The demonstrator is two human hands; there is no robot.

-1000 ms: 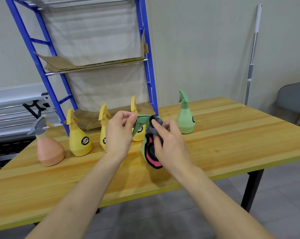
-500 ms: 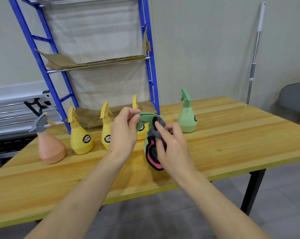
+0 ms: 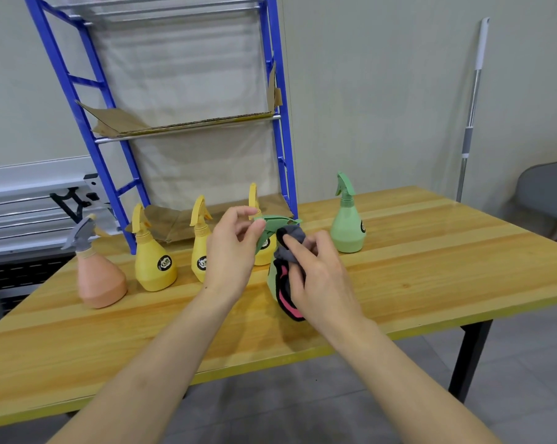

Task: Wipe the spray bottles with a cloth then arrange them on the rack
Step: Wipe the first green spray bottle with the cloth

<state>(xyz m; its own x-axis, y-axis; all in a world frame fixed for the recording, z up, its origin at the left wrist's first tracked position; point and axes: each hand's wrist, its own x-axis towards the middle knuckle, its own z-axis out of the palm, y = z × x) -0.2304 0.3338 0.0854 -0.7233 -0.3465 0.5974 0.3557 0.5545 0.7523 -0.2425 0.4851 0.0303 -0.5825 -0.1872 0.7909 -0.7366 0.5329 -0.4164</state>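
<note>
A green spray bottle point(image 3: 272, 227) stands on the wooden table point(image 3: 431, 270) in front of me. My left hand point(image 3: 230, 251) pinches its trigger head. My right hand point(image 3: 318, 277) presses a grey, black and pink cloth point(image 3: 286, 293) against the bottle's neck and body, hiding most of it. Behind stand three yellow spray bottles point(image 3: 154, 261) point(image 3: 200, 248) point(image 3: 254, 200), the last mostly hidden by my hands. A second green bottle point(image 3: 347, 219) is to the right, and a peach bottle with a grey head point(image 3: 98, 277) is at the far left.
The blue rack point(image 3: 277, 123) stands at the back of the table, with cardboard on its shelves point(image 3: 187, 126). A mop handle point(image 3: 472, 107) leans on the wall at right, beside a grey chair point(image 3: 549, 193). The table's front edge runs just below my forearms.
My right hand with the cloth has shifted slightly along the green bottle's neck, and my left-hand fingers have loosened on the trigger head. The other bottles have not moved.
</note>
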